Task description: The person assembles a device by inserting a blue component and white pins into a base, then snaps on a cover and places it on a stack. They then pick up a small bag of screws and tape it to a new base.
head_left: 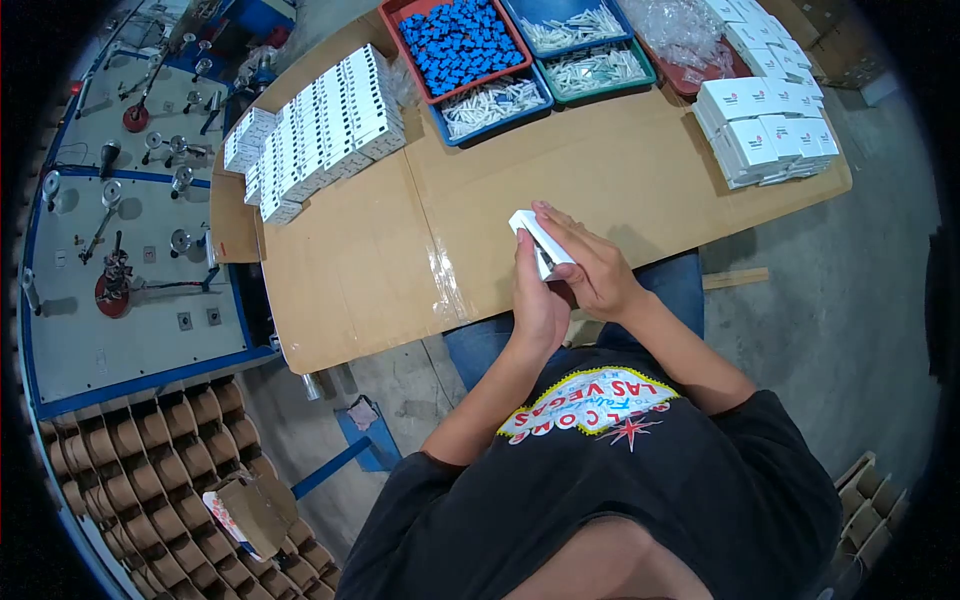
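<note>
Between my two hands, above the near edge of the cardboard-covered table (520,195), is a small white box (537,238). A dark gap runs along its side, with something inside that I cannot make out. My left hand (538,300) grips the box from the left, fingers pointing up along it. From the right, my right hand (598,265) is closed on the same box, its thumb near the lower end and its fingertips at the top.
Rows of white boxes (325,125) stand at the left, and stacked white boxes (765,135) at the right. A red tray (388,22) holds blue pieces; a blue tray (548,98) and a green tray (652,72) hold white sticks. Plastic bags (680,35) lie behind.
</note>
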Tool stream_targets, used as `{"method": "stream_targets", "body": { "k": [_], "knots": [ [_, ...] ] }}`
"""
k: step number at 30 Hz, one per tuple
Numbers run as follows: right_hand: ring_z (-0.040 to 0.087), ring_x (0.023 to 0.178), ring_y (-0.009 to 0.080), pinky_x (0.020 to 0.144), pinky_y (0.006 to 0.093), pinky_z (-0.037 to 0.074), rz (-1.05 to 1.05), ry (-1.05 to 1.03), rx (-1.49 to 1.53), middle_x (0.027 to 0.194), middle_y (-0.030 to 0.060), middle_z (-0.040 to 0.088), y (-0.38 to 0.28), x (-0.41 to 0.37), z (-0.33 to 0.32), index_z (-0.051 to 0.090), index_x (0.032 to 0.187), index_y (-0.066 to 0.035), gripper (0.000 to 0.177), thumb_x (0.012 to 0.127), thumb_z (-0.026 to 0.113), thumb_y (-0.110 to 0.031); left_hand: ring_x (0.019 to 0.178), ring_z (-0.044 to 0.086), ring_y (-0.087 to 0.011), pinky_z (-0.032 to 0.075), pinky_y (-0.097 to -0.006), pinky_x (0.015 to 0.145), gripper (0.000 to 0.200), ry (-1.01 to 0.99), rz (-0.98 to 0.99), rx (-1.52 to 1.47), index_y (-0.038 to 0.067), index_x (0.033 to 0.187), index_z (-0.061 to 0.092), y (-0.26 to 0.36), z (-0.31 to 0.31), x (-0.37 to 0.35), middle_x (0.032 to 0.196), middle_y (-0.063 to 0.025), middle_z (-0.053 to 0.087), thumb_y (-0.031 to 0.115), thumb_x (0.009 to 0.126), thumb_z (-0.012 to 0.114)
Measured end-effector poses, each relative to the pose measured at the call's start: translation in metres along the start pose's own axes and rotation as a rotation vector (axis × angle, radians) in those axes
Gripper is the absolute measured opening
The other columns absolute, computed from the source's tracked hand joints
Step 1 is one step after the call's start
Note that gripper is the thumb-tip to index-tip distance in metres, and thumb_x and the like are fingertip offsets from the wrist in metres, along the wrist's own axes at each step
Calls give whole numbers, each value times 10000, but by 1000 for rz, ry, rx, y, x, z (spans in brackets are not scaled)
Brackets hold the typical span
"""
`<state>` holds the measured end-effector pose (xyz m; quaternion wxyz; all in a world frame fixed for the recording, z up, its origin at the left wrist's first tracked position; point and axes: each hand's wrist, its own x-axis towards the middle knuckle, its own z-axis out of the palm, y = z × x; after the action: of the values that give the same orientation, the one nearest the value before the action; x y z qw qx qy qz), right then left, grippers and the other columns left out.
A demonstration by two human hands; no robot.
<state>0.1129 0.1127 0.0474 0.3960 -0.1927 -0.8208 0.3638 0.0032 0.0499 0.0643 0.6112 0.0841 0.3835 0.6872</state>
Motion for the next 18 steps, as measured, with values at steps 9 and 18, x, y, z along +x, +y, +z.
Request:
{"method": "stream_targets", "body": {
  "k": [9, 18],
  "knots": [
    [306, 1512, 399, 1228, 533, 209, 32, -73, -7, 1637, 209, 313, -8, 9, -12, 394, 1554, -38, 657, 1015, 542, -384, 1375, 483, -285, 345, -401, 1169, 655, -17, 67, 116, 42, 1496, 400, 20, 13, -1, 1478, -149, 498, 522, 1050, 419],
    [342, 1494, 407, 1204, 524, 295, -19, -9, 123, 1630, 238, 310, -12, -2, -12, 453, 1522, -53, 759, 827, 729, -181, 1433, 401, -309, 329, -420, 1160, 700, -309, 921, 930, 55, 1529, 361, 37, -7, 16, 1603, -243, 313, 448, 987, 561]
  ]
}}
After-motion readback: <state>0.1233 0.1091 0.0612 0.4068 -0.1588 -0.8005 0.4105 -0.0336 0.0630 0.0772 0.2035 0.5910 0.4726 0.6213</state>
